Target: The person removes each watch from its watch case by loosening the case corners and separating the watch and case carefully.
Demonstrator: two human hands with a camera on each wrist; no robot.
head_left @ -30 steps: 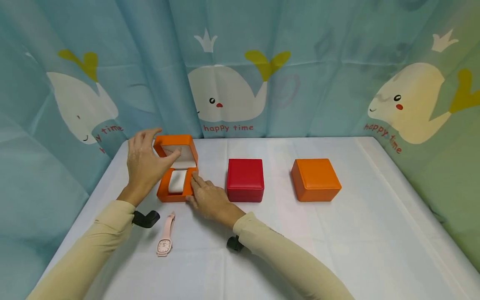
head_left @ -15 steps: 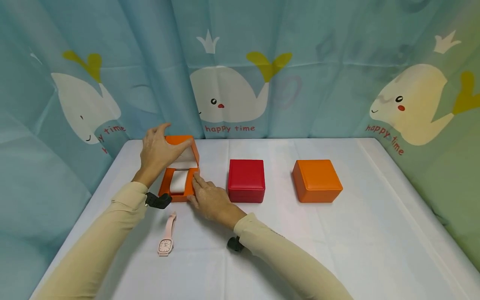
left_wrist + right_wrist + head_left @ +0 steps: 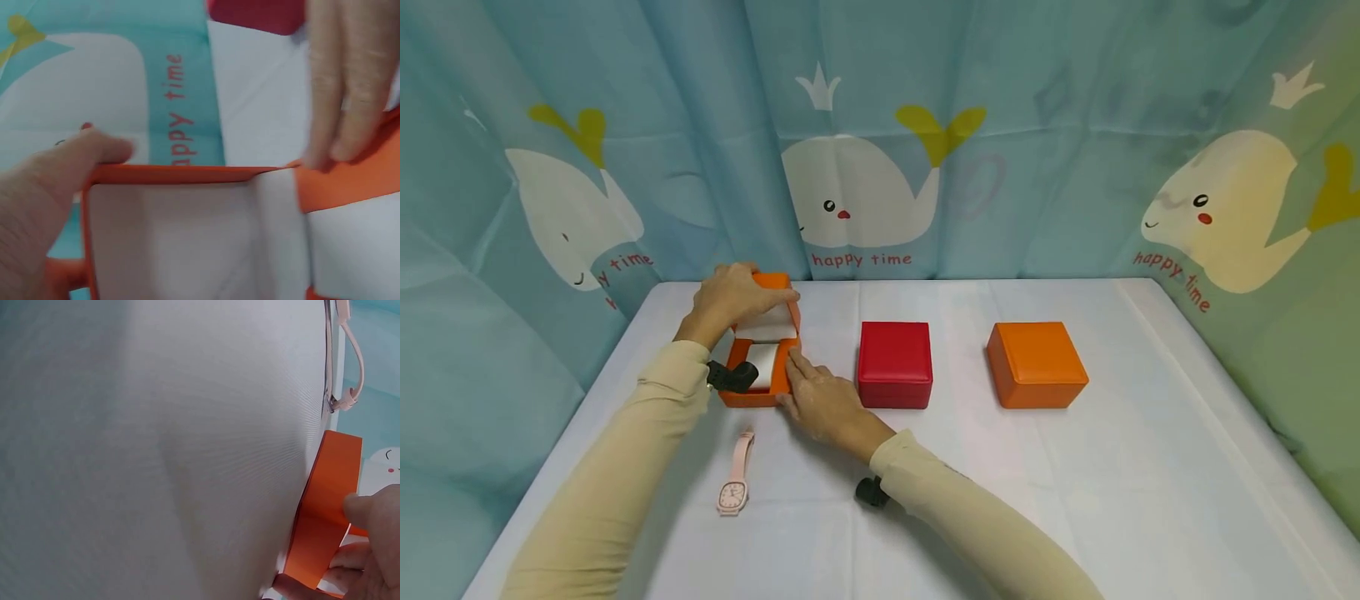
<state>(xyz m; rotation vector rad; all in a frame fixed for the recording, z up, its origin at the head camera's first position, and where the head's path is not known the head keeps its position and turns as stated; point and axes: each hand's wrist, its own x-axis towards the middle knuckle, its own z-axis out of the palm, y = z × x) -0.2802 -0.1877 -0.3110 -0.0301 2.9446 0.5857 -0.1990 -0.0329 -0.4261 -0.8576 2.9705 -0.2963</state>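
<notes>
An orange watch box (image 3: 751, 401) stands at the table's left, its lid (image 3: 775, 281) raised on the far side. A white cushion (image 3: 764, 357) fills the base, partly covered by the left wrist's black camera. My left hand (image 3: 724, 302) grips the lid, with the thumb along its right edge and the fingers behind, mostly hidden. My right hand (image 3: 829, 406) holds the base's right side. Its fingertips (image 3: 353, 147) lie on the rim, while the thumb (image 3: 357, 509) presses the front wall. Toward the front lies a pink wristwatch (image 3: 732, 497), dial up, touched by neither hand.
Right of the open box sits a red box (image 3: 895, 364) with its lid down. Farther right is another closed orange box (image 3: 1037, 365). White cloth (image 3: 970, 500) covers the table, and a blue curtain (image 3: 1037, 208) with printed whales hangs behind and at the sides.
My left hand has moved right and then down from above the box's left side, and now grips the raised lid. My right hand stays on the base. The watch and closed boxes have not moved.
</notes>
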